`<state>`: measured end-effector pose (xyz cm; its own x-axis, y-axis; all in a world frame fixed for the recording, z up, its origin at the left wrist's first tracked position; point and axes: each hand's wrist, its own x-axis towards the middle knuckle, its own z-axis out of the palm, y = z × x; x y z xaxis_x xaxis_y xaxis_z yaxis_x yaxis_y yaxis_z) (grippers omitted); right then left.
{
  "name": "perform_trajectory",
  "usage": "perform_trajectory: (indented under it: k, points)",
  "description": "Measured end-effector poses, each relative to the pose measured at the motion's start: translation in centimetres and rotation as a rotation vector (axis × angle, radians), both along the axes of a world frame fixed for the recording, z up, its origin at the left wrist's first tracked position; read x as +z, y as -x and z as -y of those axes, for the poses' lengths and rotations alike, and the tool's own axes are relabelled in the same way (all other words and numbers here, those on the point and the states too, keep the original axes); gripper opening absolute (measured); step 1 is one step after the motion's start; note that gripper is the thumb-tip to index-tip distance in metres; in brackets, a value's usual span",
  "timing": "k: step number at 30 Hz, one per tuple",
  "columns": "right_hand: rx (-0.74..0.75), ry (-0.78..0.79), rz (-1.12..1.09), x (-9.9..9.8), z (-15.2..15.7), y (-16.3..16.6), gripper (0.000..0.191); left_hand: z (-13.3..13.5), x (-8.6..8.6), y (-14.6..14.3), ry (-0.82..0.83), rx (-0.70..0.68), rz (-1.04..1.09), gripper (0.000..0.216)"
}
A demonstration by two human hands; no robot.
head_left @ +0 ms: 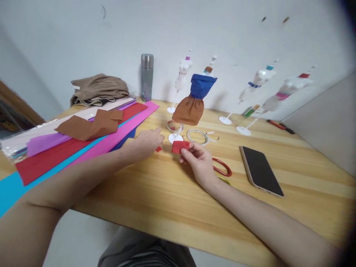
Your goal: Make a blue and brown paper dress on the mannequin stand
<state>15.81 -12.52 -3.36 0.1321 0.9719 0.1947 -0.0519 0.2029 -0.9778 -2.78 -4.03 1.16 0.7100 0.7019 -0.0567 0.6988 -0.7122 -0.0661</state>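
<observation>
My right hand [198, 160] pinches a folded piece of red paper [179, 146] just above the wooden table [167, 193]. My left hand [147, 141] rests on the table beside it, fingers curled, with a small red scrap [158, 149] at its fingertips; whether it grips the scrap is unclear. Right behind both hands stands a small mannequin [194, 100] dressed in a blue top and brown skirt, on a white base [175, 138].
Sheets of coloured crepe paper [83, 141] lie at the left, with a brown piece [91, 126] on top. Tape roll [198, 136], red-handled scissors [222, 167] and a phone [260, 170] lie to the right. Three bare mannequins [182, 78], a grey flask [147, 76] and folded cloth [98, 87] stand at the back.
</observation>
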Motion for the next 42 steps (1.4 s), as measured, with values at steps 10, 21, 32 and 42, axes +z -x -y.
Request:
perform_trajectory:
  k: [10,21,32,42]
  points:
    - [-0.010,0.008,-0.038,0.5,-0.3,-0.3,0.031,1.9,2.8,-0.5,0.158,0.013,0.244,0.032]
    - [0.128,0.029,-0.184,0.5,0.1,-0.3,0.042,2.3,1.2,-1.9,0.094,-0.072,0.719,0.012]
    - [0.185,0.279,-0.447,2.7,0.7,0.4,0.041,3.1,2.1,-0.3,-0.353,-0.624,0.290,0.041]
    - [0.037,-0.007,-0.021,4.6,0.2,-1.4,0.025,1.6,2.2,-0.4,0.113,-0.034,0.946,0.022]
